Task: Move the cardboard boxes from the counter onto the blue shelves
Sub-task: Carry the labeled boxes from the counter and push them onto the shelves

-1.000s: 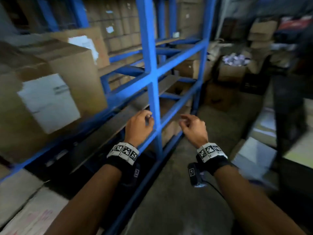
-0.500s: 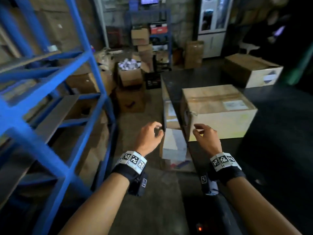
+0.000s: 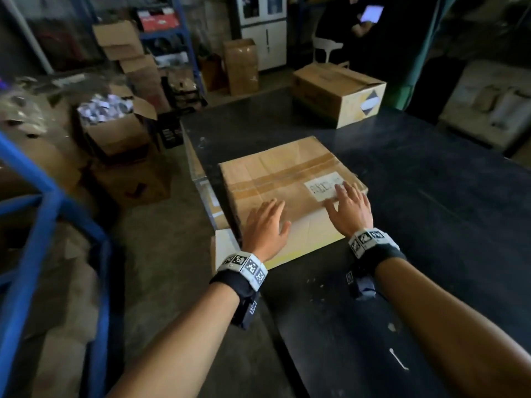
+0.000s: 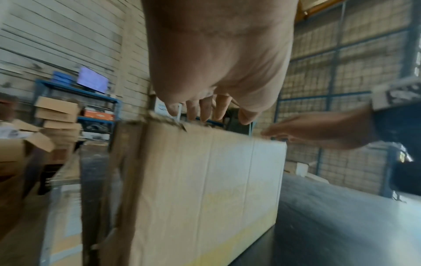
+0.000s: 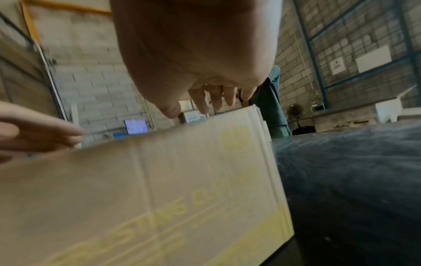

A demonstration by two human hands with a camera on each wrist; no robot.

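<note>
Change: the near box (image 3: pixel 290 193) on the counter (image 3: pixel 431 202) has been reached; both hands are spread over its top.
Left hand (image 3: pixel 265 229): fingers apart, nothing gripped; contact cannot be told.
Right hand (image 3: pixel 349 208): fingers apart over the label (image 3: pixel 323 188).
Meaning: lift not yet begun.
Earlier: hands were curled, short of the box; shelves (image 3: pixel 37 225) filled the view.
Far box (image 3: pixel 339 94): untouched on the counter.
</note>
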